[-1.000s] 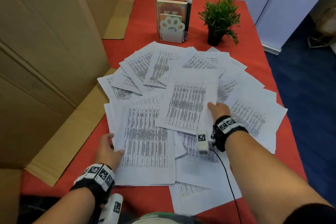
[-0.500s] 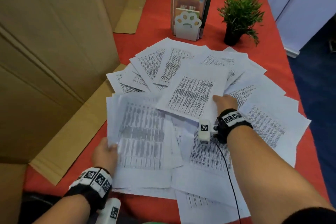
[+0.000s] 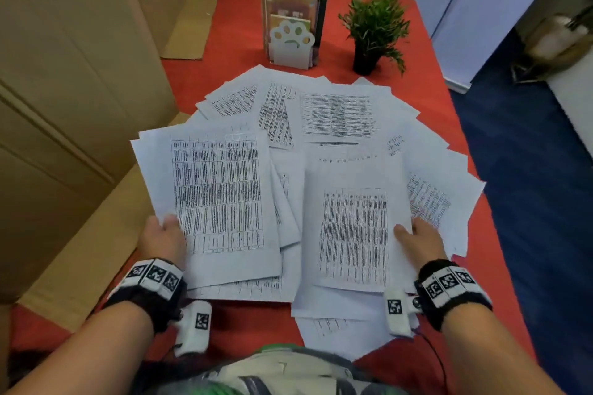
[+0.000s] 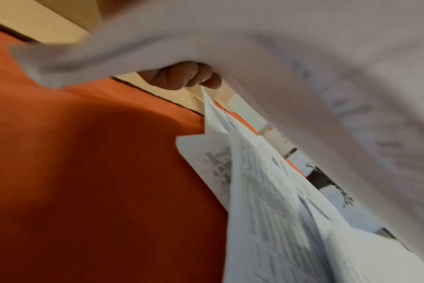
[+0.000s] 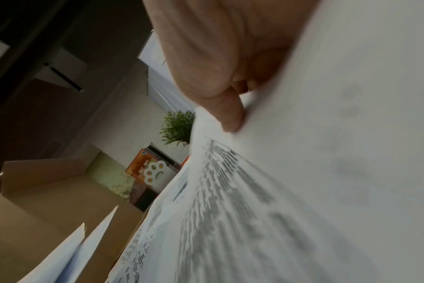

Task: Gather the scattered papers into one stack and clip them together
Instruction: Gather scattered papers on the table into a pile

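Observation:
Several printed white sheets (image 3: 337, 115) lie fanned over the red tablecloth (image 3: 231, 51). My left hand (image 3: 163, 239) grips the left edge of a lifted bunch of sheets (image 3: 218, 199), thumb on top; in the left wrist view its curled fingers (image 4: 182, 76) sit under the paper (image 4: 266, 191). At the right, my other hand (image 3: 417, 240) holds the edge of a second bunch of sheets (image 3: 353, 234), its thumb (image 5: 230, 114) pressed on the top page (image 5: 303, 172). No clip is in view.
Big cardboard boxes (image 3: 64, 90) stand along the left edge of the table. At the back stand a white paw-shaped bookend with books (image 3: 292, 38) and a small potted plant (image 3: 373, 29). The table's right edge (image 3: 475, 138) drops to blue carpet.
Both hands drew toward me. The left has raised its sheets off the table; the right left the middle sheet and now holds a bunch by its right edge. The head view tilted down.

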`<state>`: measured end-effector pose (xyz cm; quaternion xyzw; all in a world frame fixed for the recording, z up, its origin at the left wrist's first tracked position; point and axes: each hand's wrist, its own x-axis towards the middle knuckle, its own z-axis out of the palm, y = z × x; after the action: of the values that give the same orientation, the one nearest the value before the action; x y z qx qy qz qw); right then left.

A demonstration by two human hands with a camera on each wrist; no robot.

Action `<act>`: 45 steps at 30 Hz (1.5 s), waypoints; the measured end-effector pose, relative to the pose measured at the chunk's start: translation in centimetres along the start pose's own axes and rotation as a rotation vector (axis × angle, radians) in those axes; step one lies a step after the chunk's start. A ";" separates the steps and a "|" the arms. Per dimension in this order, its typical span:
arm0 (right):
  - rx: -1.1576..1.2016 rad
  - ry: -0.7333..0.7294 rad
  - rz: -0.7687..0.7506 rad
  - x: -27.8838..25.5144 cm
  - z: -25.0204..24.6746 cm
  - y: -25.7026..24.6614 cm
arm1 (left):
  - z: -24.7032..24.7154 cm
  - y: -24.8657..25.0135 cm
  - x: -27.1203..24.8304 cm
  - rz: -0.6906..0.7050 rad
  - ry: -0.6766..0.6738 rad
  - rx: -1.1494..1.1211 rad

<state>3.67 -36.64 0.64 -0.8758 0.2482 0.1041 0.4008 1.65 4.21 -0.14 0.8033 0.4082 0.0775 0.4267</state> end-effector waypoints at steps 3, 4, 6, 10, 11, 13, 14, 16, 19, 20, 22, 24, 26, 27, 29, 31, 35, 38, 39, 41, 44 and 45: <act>-0.091 -0.021 0.032 -1.4 -0.1 1.4 | 1.7 0.6 -0.4 0.043 -0.180 0.005; -0.111 -0.012 0.036 -1.7 0.1 1.9 | 2.3 0.8 -0.6 0.059 -0.246 0.044; -0.119 0.011 0.059 -2.2 0.6 3.1 | 3.5 1.3 -1.5 0.081 -0.395 0.172; -0.104 -0.004 0.090 -3.4 1.8 4.3 | 5.5 1.6 -3.9 0.100 -0.609 0.383; -0.102 -0.029 0.089 -3.8 2.1 4.1 | 5.9 1.6 -4.2 0.094 -0.651 0.397; -0.094 -0.102 0.080 -4.3 2.6 3.6 | 6.8 1.4 -4.6 0.126 -0.722 0.416; -0.084 -0.137 0.067 -4.5 2.9 3.5 | 7.2 1.4 -4.8 0.142 -0.757 0.428; -0.043 -0.200 0.064 -5.0 3.6 2.9 | 7.7 1.5 -5.4 0.154 -0.833 0.437; 0.095 -0.243 0.091 -6.1 4.6 1.8 | 7.6 1.7 -6.1 0.138 -0.905 0.379; 0.155 -0.267 0.115 -6.3 4.8 1.6 | 7.4 1.9 -6.5 0.149 -0.930 0.325; 0.214 -0.309 0.122 -6.6 4.9 1.0 | 6.9 2.2 -6.9 0.188 -0.987 0.193; 0.177 -0.304 0.044 -6.2 5.2 0.9 | 6.4 2.7 -7.0 0.131 -0.994 0.020; 0.208 -0.265 -0.019 -5.9 5.2 0.5 | 6.1 2.8 -6.5 0.075 -0.973 -0.067; 0.237 -0.245 -0.039 -5.6 5.3 0.4 | 6.1 2.5 -6.0 0.081 -0.949 -0.055; 0.262 -0.207 -0.085 -5.2 5.4 -0.4 | 6.2 1.9 -5.2 0.132 -0.879 0.001; 0.233 -0.157 -0.161 -4.5 5.4 -1.3 | 6.1 1.7 -4.7 0.136 -0.742 -0.007; -0.173 0.024 -0.293 -1.7 4.9 -1.4 | 5.2 2.0 -3.2 0.056 -0.470 -0.024; -0.595 -0.029 -0.201 0.4 4.3 -0.4 | 5.3 0.8 -1.2 0.010 -0.390 0.000; -0.664 -0.040 -0.179 1.0 4.3 -0.1 | 5.4 0.4 -0.7 0.008 -0.394 0.016; -0.719 -0.029 -0.160 2.3 4.3 0.1 | 5.5 0.3 -0.6 0.019 -0.407 0.042; -0.701 -0.003 -0.150 4.0 4.2 -0.1 | 5.3 0.8 -1.1 0.004 -0.436 0.004; -0.667 -0.006 -0.150 4.4 4.1 -0.1 | 5.4 0.6 -1.2 0.001 -0.444 -0.003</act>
<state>7.58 -35.08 -3.68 -0.9741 0.1342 0.1526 0.0996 3.79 -0.25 -2.79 0.8002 0.3037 -0.1002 0.5073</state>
